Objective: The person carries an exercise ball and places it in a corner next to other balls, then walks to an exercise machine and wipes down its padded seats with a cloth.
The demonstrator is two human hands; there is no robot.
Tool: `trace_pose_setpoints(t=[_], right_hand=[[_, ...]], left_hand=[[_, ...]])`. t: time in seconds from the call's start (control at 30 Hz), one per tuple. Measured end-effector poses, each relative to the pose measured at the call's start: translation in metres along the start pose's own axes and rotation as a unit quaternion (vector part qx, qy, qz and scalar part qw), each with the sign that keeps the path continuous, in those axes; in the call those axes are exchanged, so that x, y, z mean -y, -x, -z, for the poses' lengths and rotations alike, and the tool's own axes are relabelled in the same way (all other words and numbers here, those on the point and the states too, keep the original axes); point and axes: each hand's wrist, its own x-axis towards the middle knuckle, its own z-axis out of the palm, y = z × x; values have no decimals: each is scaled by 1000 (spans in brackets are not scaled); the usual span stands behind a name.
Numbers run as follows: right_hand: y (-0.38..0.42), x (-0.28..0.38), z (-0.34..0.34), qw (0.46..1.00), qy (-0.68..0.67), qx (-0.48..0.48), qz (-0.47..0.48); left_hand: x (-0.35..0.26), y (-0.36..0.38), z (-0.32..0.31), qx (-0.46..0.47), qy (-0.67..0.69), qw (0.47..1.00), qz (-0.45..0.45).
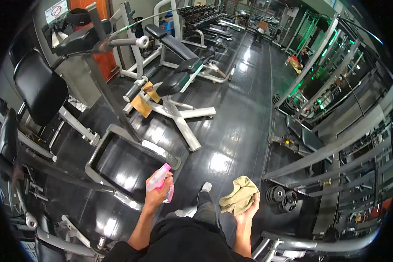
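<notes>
My left hand (156,192) is wrapped round a spray bottle (158,177) with a pink top and a clear, pinkish body, held in front of me at the lower middle. To the right, my right hand (249,212) holds a crumpled olive-tan cloth (239,196), its fingers partly hidden behind the fabric. Both hands are at about waist height over the dark floor, well apart from each other. Neither the bottle nor the cloth touches any equipment.
A padded bench (174,84) with yellowish pieces on its frame stands ahead. Left are a black-seated machine (41,87) and a low metal frame (91,161). Weight plates (287,201) lie right, near a rack (310,70). Dumbbells (201,13) line the back.
</notes>
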Motion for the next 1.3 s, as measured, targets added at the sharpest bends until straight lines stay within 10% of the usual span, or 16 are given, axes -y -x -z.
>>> trace_pose_setpoints(t=[0.87, 1.3], right_hand=[[-452, 59, -173, 961, 152, 147, -177], [-558, 29, -243, 943, 197, 154, -219]], left_hand=[[84, -301, -156, -311, 31, 949, -30], [105, -398, -147, -284, -23, 958, -11]])
